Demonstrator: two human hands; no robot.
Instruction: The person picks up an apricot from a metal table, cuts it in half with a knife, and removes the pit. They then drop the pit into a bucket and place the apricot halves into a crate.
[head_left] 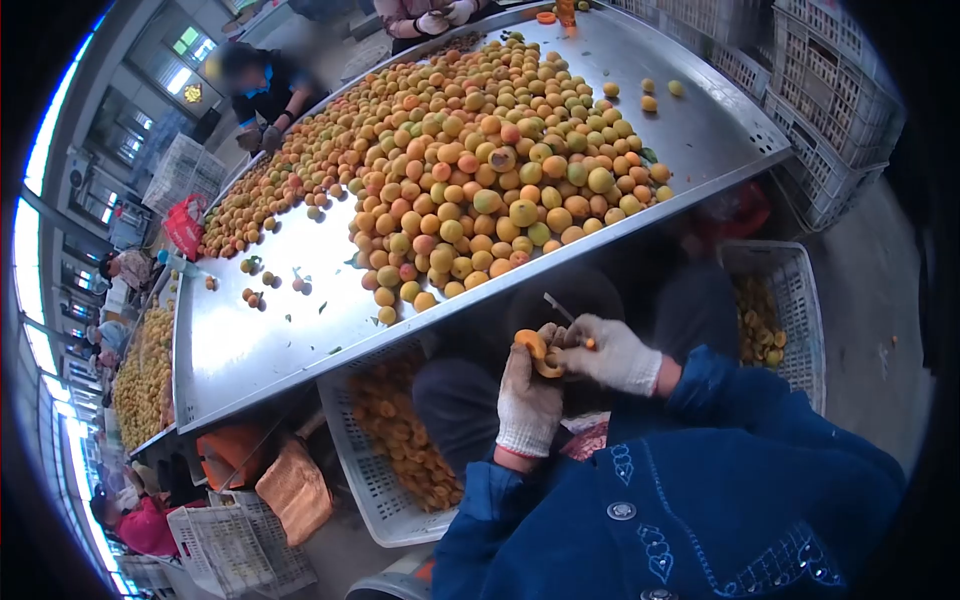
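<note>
My left hand [527, 400], in a white knit glove, holds a cut-open apricot [535, 350] below the table's edge. My right hand [612, 352], also gloved, grips a small knife [566, 315] whose blade points up and left, touching the fruit. Both sleeves are blue. A large heap of apricots [480, 170] covers the metal table [280, 330] just beyond my hands.
A white crate of apricot pieces [395, 440] stands under the table at left, another crate [775, 310] at right. Stacked empty crates [830, 90] stand far right. Other people work at the far side [262, 90], and another fruit table [140, 370] lies left.
</note>
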